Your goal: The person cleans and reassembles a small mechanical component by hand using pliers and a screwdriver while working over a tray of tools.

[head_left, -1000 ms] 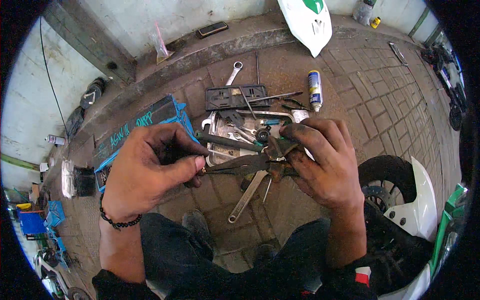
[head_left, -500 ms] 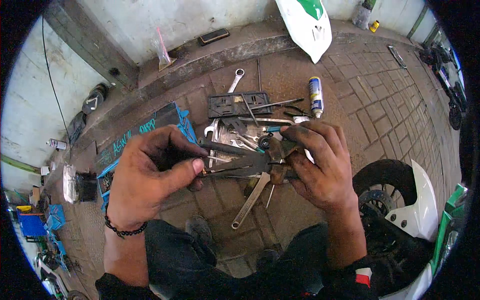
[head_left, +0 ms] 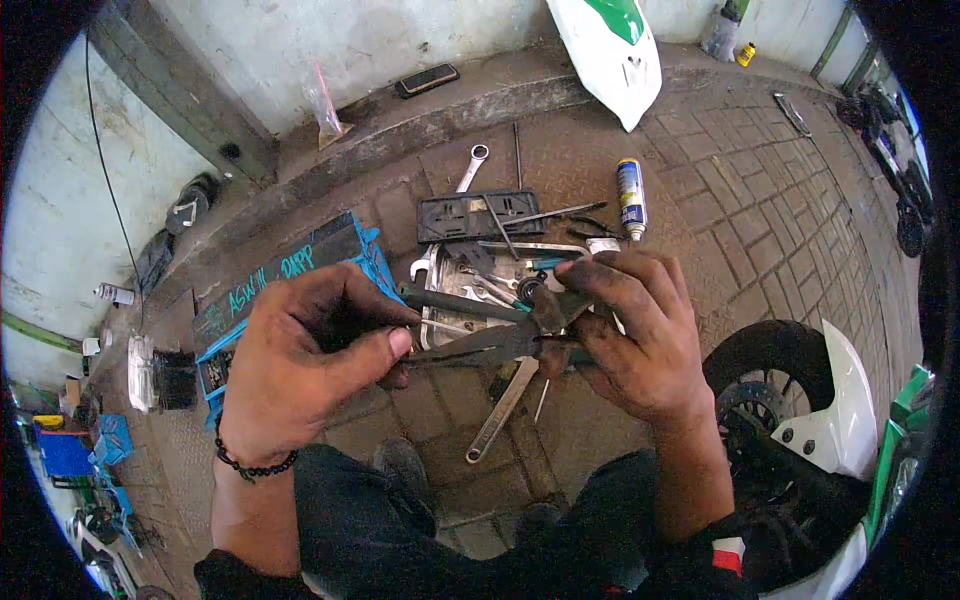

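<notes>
Both hands hold up a dark, long forked part (head_left: 485, 346) above the tools on the ground. My left hand (head_left: 310, 340), with a beaded bracelet at its wrist, is pinched at the part's left end. From its fingertips a thin pale rod (head_left: 447, 326) runs between the two prongs; whether it belongs to the part, I cannot tell. My right hand (head_left: 648, 335) grips the broader right end between thumb and fingers. Below lies a metal tray (head_left: 430, 312) of small wrenches and other tools. A large wrench (head_left: 500, 415) lies on the ground in front of it.
A black plate (head_left: 455, 215) with screwdrivers, pliers (head_left: 592, 222) and a spray can (head_left: 631, 200) lie beyond the tray. A blue-edged toolbox (head_left: 285, 268) is at left. A motorcycle wheel (head_left: 775, 345) stands close by at right; a white-green fairing (head_left: 605, 70) leans at the back.
The forked part has turned slightly, so its lower prong shows a broader face. Both hands keep their grip and have barely shifted.
</notes>
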